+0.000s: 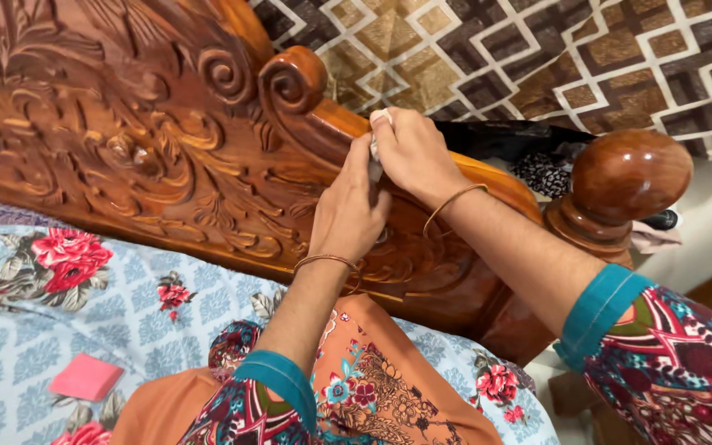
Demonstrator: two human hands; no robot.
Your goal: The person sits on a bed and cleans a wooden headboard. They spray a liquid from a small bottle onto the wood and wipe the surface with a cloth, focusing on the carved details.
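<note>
A carved, polished wooden headboard (150, 140) runs across the head view, ending in a round knob post (630, 177) at the right. My right hand (409, 152) presses a small white cloth (375, 148) against the headboard's curved top rail, just below a carved scroll (290, 82). My left hand (348, 210) lies flat on the carved face right under it, its fingers touching the same cloth. Both wrists wear thin metal bangles. My sleeves are patterned with teal cuffs.
A light blue bedsheet (59, 321) with red flowers covers the bed below; a small pink square cloth (86, 377) lies on it. Orange patterned fabric (372, 387) covers my lap. A brown geometric patterned cloth (554, 58) hangs behind the headboard, with dark items wedged between.
</note>
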